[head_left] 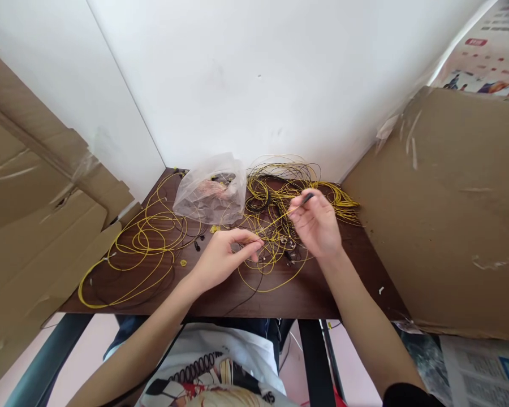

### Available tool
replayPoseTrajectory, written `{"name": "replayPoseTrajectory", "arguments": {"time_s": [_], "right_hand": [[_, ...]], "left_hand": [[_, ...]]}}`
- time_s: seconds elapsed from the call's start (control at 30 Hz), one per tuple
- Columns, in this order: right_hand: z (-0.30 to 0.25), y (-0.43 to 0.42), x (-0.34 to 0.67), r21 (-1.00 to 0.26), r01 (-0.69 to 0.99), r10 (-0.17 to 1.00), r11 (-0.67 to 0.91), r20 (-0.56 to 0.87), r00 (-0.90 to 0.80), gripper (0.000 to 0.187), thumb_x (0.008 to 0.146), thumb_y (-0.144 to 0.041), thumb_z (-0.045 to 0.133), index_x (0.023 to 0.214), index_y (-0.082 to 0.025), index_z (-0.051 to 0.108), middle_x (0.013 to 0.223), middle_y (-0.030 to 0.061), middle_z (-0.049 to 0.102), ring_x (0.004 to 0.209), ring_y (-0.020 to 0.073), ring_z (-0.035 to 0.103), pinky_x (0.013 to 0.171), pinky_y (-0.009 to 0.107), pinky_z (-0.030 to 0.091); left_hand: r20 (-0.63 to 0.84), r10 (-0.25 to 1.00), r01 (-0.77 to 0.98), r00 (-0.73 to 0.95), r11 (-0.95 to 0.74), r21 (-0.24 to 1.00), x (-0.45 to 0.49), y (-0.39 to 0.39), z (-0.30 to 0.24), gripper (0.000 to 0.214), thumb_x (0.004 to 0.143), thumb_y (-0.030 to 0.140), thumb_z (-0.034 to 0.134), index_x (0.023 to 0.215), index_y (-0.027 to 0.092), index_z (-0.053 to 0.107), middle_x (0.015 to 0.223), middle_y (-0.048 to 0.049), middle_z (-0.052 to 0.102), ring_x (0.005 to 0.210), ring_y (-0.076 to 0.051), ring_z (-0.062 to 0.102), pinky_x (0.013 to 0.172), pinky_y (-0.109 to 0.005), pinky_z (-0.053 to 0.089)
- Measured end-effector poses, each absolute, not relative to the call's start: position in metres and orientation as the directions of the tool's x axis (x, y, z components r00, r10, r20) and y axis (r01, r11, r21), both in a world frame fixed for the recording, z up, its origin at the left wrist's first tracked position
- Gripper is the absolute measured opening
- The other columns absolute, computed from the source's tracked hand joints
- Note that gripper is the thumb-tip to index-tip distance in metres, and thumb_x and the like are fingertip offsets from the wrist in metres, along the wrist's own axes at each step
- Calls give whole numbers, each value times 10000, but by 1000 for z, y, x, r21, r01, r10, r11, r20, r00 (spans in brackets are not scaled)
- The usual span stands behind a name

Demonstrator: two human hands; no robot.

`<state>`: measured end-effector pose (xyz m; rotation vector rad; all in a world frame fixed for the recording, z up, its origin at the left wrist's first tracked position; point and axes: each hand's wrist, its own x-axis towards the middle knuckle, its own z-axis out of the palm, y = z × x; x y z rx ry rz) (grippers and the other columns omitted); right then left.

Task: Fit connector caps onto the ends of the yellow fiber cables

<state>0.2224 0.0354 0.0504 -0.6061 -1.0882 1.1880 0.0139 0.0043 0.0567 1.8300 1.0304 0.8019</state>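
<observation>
In the head view, the right hand (321, 226) pinches a black end piece (308, 197) on a yellow wire (281, 221), held above the worktop (220, 302); the left hand (225, 254) is narrow, fingertips near the wire, though I cannot tell whether they grip it; a straight stretch clear of the loops should handle best; the clear plastic bag (187, 204) contains reddish material and dark bits.
</observation>
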Motion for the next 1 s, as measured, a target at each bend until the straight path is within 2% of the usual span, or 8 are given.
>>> {"name": "replayPoseTrajectory", "arguments": {"time_s": [0.1,0.23,0.37,0.47,0.57,0.7,0.83,1.0], "right_hand": [[54,47,249,-832,-418,929,363,356,98,229,836,-527,567,911,-327,650,838,-36,673,765,108,627,683,244,534],[54,54,263,-832,-392,920,391,346,184,315,828,-590,531,970,-337,655,881,-17,680,844,138,639,748,285,535],[49,47,241,-920,-248,948,303,318,-22,431,771,-585,611,1075,-280,626,945,27,704,844,176,666,793,360,552],[47,39,222,-944,-103,919,313,329,-217,349,739,-426,714,1020,-235,639,941,33,714,845,178,679,833,379,552],[49,33,217,-879,80,875,470,451,-178,252,762,-318,710,985,-220,648,947,30,716,903,177,674,885,374,528],[57,31,223,-672,398,749,625,660,-61,260,785,-248,683,1037,-218,631,1030,43,692,1000,187,636,954,383,475],[60,32,228,-562,565,678,603,735,8,224,814,-209,626,1037,-212,620,1027,48,668,983,183,620,910,361,482],[60,34,233,-583,610,663,536,738,124,121,813,-198,601,931,-204,625,948,41,665,929,185,616,887,370,474]], "left_hand": [[103,848,273,520,-280,920,11,5,62,224,883,341,552,898,169,694,618,11,655,671,-127,599,729,-259,459],[226,775,23,590,-296,955,17,10,79,212,913,282,505,914,152,673,632,-3,646,643,-110,592,691,-244,482],[399,725,-176,562,-367,914,35,25,106,171,903,251,530,868,144,658,598,-1,619,604,-102,588,704,-258,508],[500,705,-249,503,-436,865,49,38,126,178,890,301,558,868,152,652,616,-11,630,602,-116,607,640,-259,522],[548,723,-250,420,-488,836,59,50,141,214,879,361,574,847,163,650,622,-5,629,574,-102,605,580,-229,518],[583,763,-256,280,-526,811,64,58,154,228,884,385,565,853,173,644,631,6,632,605,-95,623,610,-220,538],[572,806,-288,155,-517,806,63,59,157,236,891,396,552,859,173,621,678,3,636,626,-89,621,649,-226,540],[548,836,-313,28,-513,799,55,64,150,250,891,456,531,864,214,589,724,7,621,679,-96,618,679,-238,520]]}}
